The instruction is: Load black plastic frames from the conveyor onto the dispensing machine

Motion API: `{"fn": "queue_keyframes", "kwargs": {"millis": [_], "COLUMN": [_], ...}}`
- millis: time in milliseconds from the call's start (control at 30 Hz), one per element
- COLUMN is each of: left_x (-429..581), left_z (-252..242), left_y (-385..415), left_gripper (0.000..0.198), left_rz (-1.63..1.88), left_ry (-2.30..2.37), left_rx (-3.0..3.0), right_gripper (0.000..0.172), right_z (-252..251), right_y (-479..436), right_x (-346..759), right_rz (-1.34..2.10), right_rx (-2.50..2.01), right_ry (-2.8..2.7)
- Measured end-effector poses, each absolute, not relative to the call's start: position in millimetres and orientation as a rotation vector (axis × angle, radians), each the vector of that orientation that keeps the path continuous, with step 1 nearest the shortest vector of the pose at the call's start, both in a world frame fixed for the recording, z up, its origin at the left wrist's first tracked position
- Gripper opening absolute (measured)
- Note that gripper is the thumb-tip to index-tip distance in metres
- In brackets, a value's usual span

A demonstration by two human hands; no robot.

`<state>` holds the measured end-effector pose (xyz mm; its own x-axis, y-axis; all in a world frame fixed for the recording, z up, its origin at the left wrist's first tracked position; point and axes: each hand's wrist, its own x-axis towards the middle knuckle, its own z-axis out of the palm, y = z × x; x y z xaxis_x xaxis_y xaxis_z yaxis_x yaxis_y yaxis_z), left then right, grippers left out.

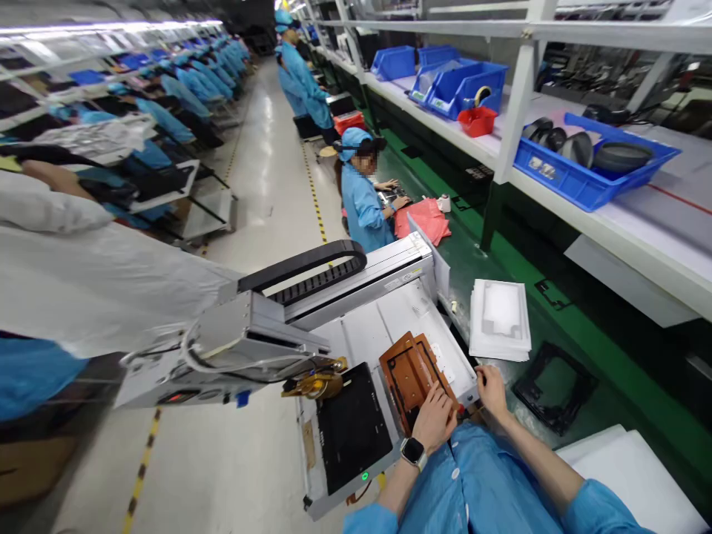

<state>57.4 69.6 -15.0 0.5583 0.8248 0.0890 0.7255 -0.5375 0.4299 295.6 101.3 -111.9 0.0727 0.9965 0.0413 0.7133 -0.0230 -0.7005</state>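
My left hand (437, 415), a watch on its wrist, rests with fingers stretched out on the near part of a brown fixture plate (401, 371) with black outlines. This plate sits on the bed of a grey bench machine (356, 315). Beside it to the left, a black flat panel (356, 434) lies on the same bed, under the brass-coloured tool head (317, 384). My right hand (492, 391) is at the machine's near right corner, its fingers curled together. Whatever those fingers may hold is too small to make out.
A stack of white foam trays (500, 322) and a black frame (556, 386) lie on the green bench at right. White sheets (634, 475) are nearer me. A co-worker (364, 193) sits beyond the machine. Blue bins (464, 85) line the shelf above.
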Motion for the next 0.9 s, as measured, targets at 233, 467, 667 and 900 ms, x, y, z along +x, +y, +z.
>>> {"fn": "queue_keyframes", "kwargs": {"millis": [233,467,667,900], "left_x": [72,60,53,69], "left_z": [-69,-82,-58,-46], "left_y": [87,74,69,84], "left_gripper": [0.041,0.037,0.022,0.029], "left_rz": [-0.004,0.043,0.269,0.431], "left_ry": [1.041,1.198,1.337,1.376], "left_rx": [2.437,2.199,2.06,1.843], "right_gripper": [0.056,0.066,0.06,0.052], "right_z": [-90,-97,-83,-36], "right_y": [181,228,244,250], "right_x": [413,430,445,416], "right_rz": [0.256,0.609,0.797,0.698], "right_rx": [-2.473,-2.608,-2.556,-2.299], "right_ry": [-1.238,-0.998,-0.927,-1.051]}}
